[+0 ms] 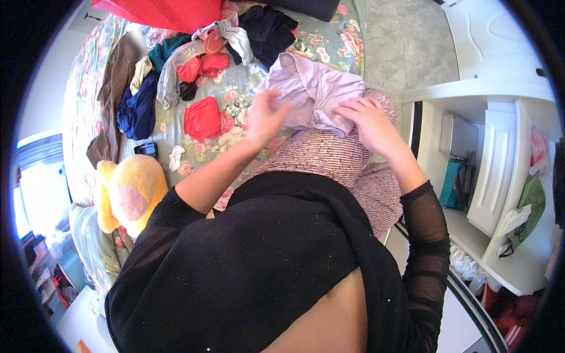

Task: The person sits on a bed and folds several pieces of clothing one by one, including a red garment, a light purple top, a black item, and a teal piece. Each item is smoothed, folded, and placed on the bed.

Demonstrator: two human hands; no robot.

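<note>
A pale lavender garment (312, 88), creased and loosely spread, lies across my lap and the bed's edge. At its left side my left hand (268, 119) is raised, thumb and fingers apart, with nothing visible in it. My right hand (368, 123) rests on the garment's right edge, fingers stretched out over the cloth. Beneath the garment are my patterned trousers (315, 156). To the left, a folded red cloth (202, 119) lies on the flowered bedspread (235, 141).
Grey, red and white clothes (203, 62) lie heaped beyond, beside a black garment (268, 32). Navy cloth (138, 112) and brown trousers (115, 82) lie farther left, near a yellow plush toy (138, 188). A white open cabinet (491, 170) stands at the right.
</note>
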